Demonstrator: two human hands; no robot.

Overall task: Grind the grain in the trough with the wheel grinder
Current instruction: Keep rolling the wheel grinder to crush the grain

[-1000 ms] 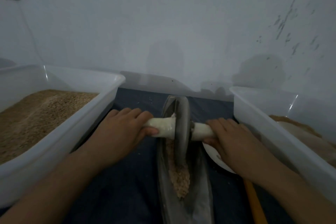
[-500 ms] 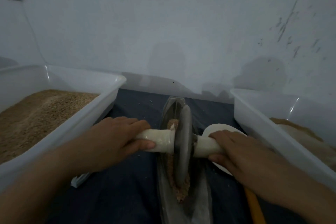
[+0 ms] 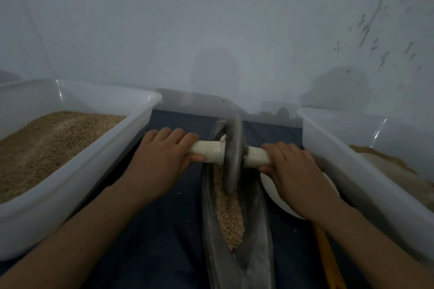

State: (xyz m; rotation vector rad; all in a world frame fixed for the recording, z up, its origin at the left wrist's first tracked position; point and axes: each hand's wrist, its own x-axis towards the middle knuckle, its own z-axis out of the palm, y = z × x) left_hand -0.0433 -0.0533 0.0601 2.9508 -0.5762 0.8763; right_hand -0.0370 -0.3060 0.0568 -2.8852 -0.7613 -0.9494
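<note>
Grey wheel grinder with cream handles, grey trough, tan grain, white tubs, dark blue cloth, white plate.

My right hand hid most of the white plate. The wheel hid some grain. The bottom edge cut off the trough.

The trough lies between two bins, grain in it, perhaps a plate beside it
</note>
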